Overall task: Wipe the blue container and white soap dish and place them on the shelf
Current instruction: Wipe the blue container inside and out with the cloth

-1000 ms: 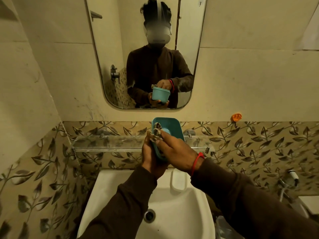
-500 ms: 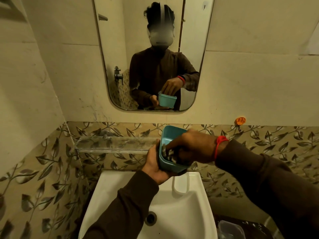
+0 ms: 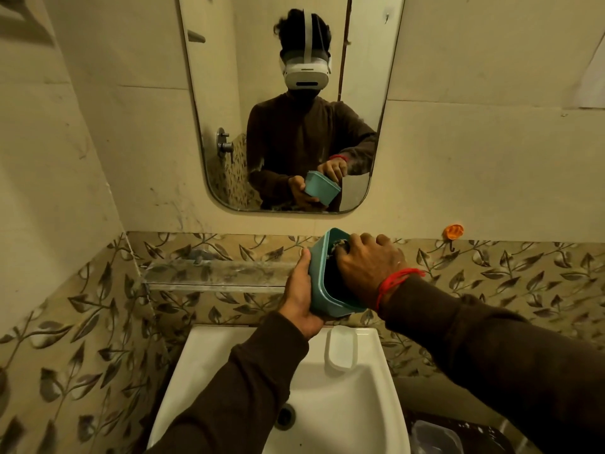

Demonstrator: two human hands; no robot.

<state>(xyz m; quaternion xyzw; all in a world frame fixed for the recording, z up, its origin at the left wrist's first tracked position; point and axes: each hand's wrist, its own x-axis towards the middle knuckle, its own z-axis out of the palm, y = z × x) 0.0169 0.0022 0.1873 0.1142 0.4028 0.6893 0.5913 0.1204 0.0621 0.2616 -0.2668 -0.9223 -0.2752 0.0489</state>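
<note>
Left hand (image 3: 299,298) clamps the blue container (image 3: 322,283) from outside, tilted so its mouth faces the right hand (image 3: 368,263); that hand, fist closed on a rag (image 3: 339,245), scrubs inside; white soap dish (image 3: 340,347) waits just below both hands, on the sink rim (image 3: 203,355).

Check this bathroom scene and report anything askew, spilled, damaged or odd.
Nothing looks spilled or broken. The blue container is tipped on its side, but only because the left hand holds it while the right hand wipes inside with a cloth. The glass shelf looks smudged. The white soap dish sits on the sink rim.
</note>
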